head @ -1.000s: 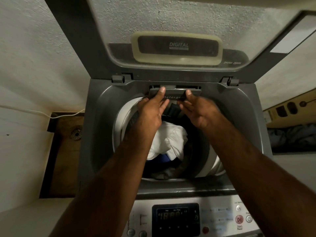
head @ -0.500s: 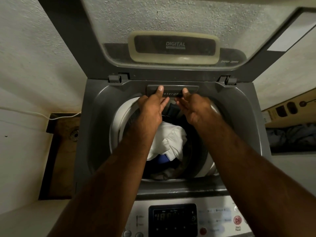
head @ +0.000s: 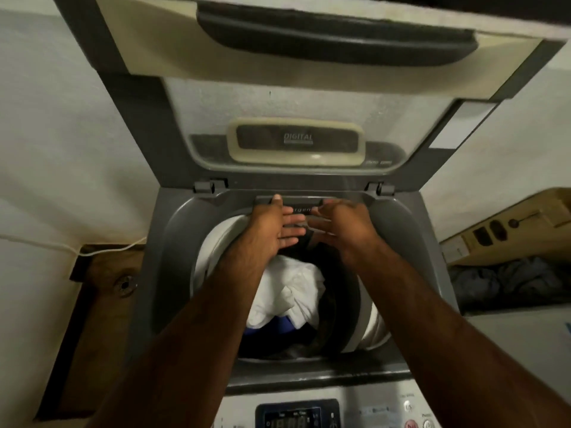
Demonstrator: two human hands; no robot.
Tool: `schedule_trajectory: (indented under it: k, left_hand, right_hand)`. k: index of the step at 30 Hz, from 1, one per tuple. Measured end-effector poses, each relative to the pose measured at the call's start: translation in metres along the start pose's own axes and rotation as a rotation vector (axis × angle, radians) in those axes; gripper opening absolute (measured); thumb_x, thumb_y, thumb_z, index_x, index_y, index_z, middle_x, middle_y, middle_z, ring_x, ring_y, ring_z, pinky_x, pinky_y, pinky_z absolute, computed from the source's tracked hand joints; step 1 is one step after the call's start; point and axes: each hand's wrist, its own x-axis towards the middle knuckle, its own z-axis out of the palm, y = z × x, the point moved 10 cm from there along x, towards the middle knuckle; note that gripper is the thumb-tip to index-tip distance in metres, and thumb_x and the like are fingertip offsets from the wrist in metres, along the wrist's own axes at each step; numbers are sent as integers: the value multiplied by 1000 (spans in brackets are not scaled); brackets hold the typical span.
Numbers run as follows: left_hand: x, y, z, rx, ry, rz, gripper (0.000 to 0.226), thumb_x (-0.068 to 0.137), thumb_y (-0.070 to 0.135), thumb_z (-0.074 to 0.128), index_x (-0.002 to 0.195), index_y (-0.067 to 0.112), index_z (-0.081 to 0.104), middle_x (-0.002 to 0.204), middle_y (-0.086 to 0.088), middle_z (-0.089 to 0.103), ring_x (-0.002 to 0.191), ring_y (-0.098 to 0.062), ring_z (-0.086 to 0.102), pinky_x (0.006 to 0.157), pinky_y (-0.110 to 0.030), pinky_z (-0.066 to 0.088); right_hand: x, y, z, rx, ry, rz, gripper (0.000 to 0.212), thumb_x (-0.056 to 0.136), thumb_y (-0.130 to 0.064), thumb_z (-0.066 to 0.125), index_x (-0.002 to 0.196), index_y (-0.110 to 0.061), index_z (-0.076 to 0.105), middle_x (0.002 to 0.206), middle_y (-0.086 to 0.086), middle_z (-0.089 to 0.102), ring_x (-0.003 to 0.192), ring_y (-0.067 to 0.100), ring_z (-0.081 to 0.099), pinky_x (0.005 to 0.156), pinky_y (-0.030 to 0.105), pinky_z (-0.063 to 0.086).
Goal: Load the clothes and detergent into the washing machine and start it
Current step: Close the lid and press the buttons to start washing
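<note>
Both forearms reach forward over the open top-load washing machine (head: 148,273), whose lid (head: 293,140) stands upright against the wall. The left hand (head: 272,227) lies palm down with its grip spread, the thumb tip resting on the detergent drawer (head: 287,200) at the tub's back rim, which sits flush with the rim. The right hand (head: 343,223) hovers just beside it, fingers loosely spread and holding nothing (its contact with the drawer is blurred), while the clothes (head: 290,291), a white bundle over blue and dark pieces, lie in the drum below.
</note>
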Motion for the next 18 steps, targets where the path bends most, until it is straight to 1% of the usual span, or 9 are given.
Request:
schedule_trajectory:
  k: [2,4,7,9,11,12,15,17,18]
  left_hand:
    - [-6,10,6,-91,-11,41,34,110,35,27,105,13,52,94,-5,68,71,-21,64,64,-32,50]
    - [-13,14,13,-125,-30,61,24,110,25,32,107,12,52,97,-6,68,72,-22,64,66,-33,52]
    - [-37,30,18,-91,-33,148,19,107,19,38,112,13,55,89,-7,68,68,-24,64,63,-32,51]
    - [-63,52,17,-10,22,302,15,103,14,44,103,15,59,87,-10,70,64,-23,63,58,-29,49]
    - [-103,84,10,168,145,575,16,99,13,50,90,21,61,89,-6,73,69,-21,66,56,-26,51]
    - [-131,103,10,283,209,746,16,98,15,53,89,25,61,87,1,73,72,-18,67,59,-26,52]
    - [-220,148,24,592,331,1244,8,95,16,58,99,22,62,90,14,63,83,-7,62,71,-23,54]
    - [-272,172,34,740,468,1544,15,90,14,58,104,16,62,98,5,61,93,-13,57,77,-28,50]
    - [-289,181,39,819,549,1641,19,88,14,59,106,13,63,103,-1,62,97,-17,55,81,-31,48]
  right_hand:
    - [-14,-22,-1,-30,-24,-75,18,96,-3,61,110,-12,66,97,13,72,84,24,67,62,29,55]
    - [-27,-45,0,-78,-44,-150,16,97,-5,63,106,-17,67,92,10,71,83,23,65,64,30,53]
    - [-47,-78,-2,-140,-41,-275,19,95,-3,64,98,-20,71,94,10,74,84,23,68,78,41,58]
    - [-60,-100,-2,-209,-41,-375,23,93,-1,65,103,-19,73,102,7,77,92,22,71,87,45,59]
    - [-81,-124,-1,-284,-40,-488,29,92,1,64,109,-20,73,106,1,76,98,17,71,84,37,57]
    - [-94,-138,0,-313,-34,-560,29,93,1,64,110,-21,73,106,-2,76,98,14,70,83,31,55]
    - [-140,-185,-2,-398,55,-820,27,95,-1,62,109,-21,74,103,-11,74,99,2,69,87,21,55]
    - [-175,-214,-7,-451,172,-1014,26,94,-3,62,107,-21,74,103,-12,72,99,2,67,87,22,55]
    - [-189,-225,-8,-477,228,-1102,25,93,-4,62,107,-21,73,105,-10,71,100,5,66,88,25,56]
